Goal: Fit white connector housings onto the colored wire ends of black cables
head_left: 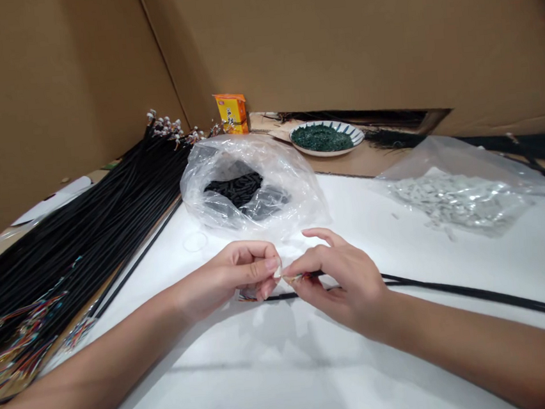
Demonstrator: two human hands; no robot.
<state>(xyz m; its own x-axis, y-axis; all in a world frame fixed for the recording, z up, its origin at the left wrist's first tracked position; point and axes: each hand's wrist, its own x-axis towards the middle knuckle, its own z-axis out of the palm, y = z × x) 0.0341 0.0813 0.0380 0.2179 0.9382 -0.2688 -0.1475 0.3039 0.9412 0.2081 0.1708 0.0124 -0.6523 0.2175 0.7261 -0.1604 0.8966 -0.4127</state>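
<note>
The left hand (pixel 229 279) pinches a small white piece (pixel 277 272) and the right hand (pixel 338 282) pinches the end of one black cable (pixel 459 292) up close to it, above the white bench top (pixel 223 389), with many black cables (pixel 76 217) along its left edge, one bag of black bits (pixel 237 192), one bag of white bits (pixel 459 199), one plate of green bits (pixel 321 138) and one yellow box (pixel 232 113) farther off.

The black cable's end (pixel 405 280) seems hidden by the fingers (pixel 264 269).

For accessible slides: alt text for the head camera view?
The left hand and right hand pinch a white piece at the end of a black cable over a white surface. Behind lie a clear bag of black pieces, a bag of white parts, a plate of green bits, and a black cable bundle.
</note>
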